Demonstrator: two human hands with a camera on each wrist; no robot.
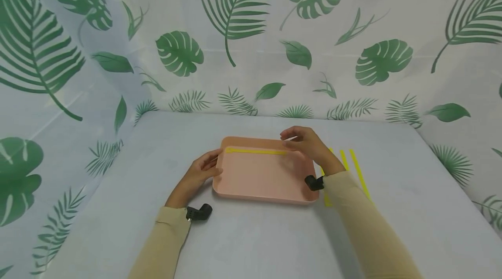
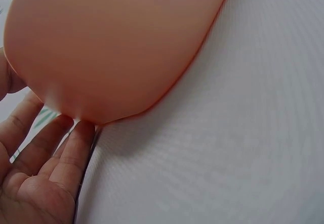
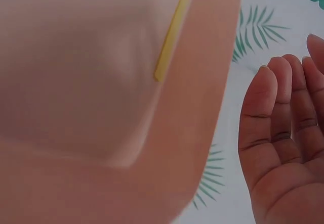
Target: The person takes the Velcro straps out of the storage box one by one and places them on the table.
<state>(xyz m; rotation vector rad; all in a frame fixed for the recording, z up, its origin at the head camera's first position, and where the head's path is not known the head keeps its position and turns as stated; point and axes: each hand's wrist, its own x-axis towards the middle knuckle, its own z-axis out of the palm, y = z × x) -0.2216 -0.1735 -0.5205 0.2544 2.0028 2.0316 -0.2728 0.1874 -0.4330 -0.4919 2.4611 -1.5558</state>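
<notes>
A pink rectangular tray (image 1: 262, 178) is at the middle of the table. Inside it, along the far wall, lies a thin yellow stick (image 1: 255, 151), whose end also shows in the right wrist view. My left hand (image 1: 200, 170) grips the tray's left end, with the thumb over the rim and the other fingers at the outer wall. Over the tray's far right corner hovers my right hand (image 1: 307, 144), fingers loosely bent. In the right wrist view that hand's fingers (image 3: 258, 102) are apart from the tray and hold nothing.
Several more yellow sticks (image 1: 360, 174) lie on the white table (image 1: 251, 235) just right of the tray, partly hidden by the right forearm. A leaf-patterned curtain (image 1: 251, 52) stands behind the table and at both sides.
</notes>
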